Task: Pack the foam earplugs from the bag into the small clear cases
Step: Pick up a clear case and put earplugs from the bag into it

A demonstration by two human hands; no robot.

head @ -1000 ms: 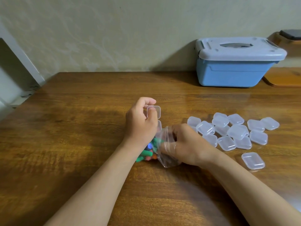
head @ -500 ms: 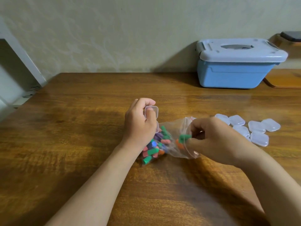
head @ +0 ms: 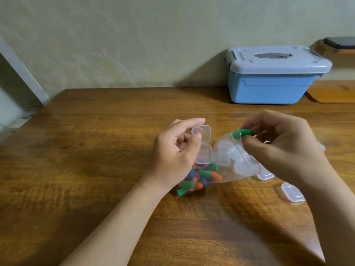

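Pulled up and out of the bag [head: 228,174] since half a second ago: right grip [head: 284,148], pinching one green earplug [head: 241,133] between thumb and fingertips, just above the bag's mouth, near the middle of the tabletop [head: 96,169]. Left grip [head: 178,150] where it was, curled round an open case [head: 205,154], lid tipped up, base just beside the bag; contents of that base not to be made out. Judged early in the job: only this one case in hand, no packed case in sight, most earplugs [head: 197,177] heaped in the bag's closed end beneath the left grip. Left to do, by the look of it: earplug into the case, lid snapped down, then the same for the spare cases [head: 293,191] toward the right edge, partly hidden behind the right grip or seen blurred through the bag. No brand, label or writing readable anywhere; only a thin red line along the bag's seal, and a plain blue box [head: 272,81] at the far edge, toward the right.
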